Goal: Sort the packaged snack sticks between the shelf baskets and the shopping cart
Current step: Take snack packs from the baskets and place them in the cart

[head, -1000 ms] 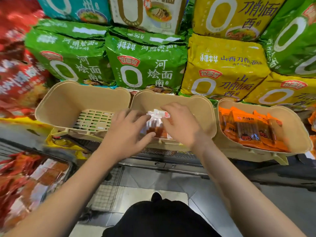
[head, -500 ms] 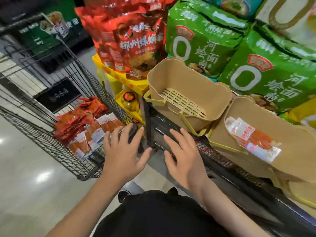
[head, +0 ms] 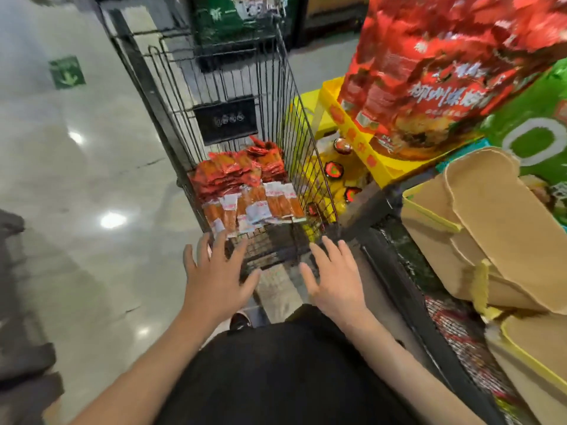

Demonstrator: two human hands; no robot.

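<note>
Both hands [head: 276, 277] reached cart [head: 171, 124] (empty).

Both hands left middle basket, pack stays behind there. Left hand [head: 216, 276] and right hand [head: 333, 276] now empty, fingers spread, over near end of cart [head: 196, 96]. View turned left.

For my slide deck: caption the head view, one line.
Both open hands, left hand and right hand, reach toward the shopping cart holding packaged snack sticks, beside tan shelf baskets.

Black wire cart [head: 171, 96] holds red packets [head: 236, 171] (some clear with orange sticks [head: 254, 204]); tan baskets [head: 491, 234], yellow-trimmed.
</note>
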